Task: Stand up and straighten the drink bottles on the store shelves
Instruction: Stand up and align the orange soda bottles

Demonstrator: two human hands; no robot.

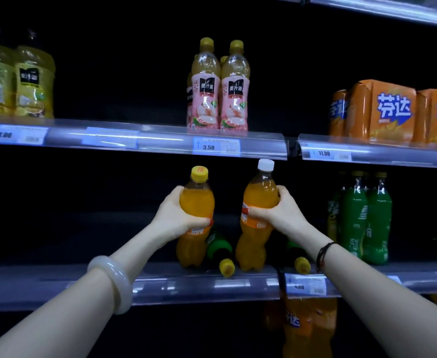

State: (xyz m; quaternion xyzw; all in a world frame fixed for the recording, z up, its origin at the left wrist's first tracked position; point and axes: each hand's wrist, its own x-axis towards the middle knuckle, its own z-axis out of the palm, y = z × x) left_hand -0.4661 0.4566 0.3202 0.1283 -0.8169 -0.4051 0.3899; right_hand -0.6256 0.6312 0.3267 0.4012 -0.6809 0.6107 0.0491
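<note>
A pale bangle (116,282) circles the left wrist and a dark cord bracelet (323,255) the right, both forearms reaching up toward the lower shelf rail (202,285). Just above that rail, the left hand (178,215) is wrapped around the middle of an orange bottle with a yellow cap (195,218), fingers closed on it, its base on the shelf and the bottle upright. Beside it to the right, the right hand (276,211) is clamped on the waist of an orange bottle with a white cap (257,218), which stands with a slight lean to the right. Between the two, a green bottle (220,250) lies on its side, its yellow cap over the rail; a second fallen bottle (298,258) lies behind the right wrist. Further right along the rail, green bottles (364,218) stand upright. On the shelf above the rail stand pink-labelled juice bottles (218,86), yellow juice bottles (18,78) at far left and orange multipacks (393,112) at right.
</note>
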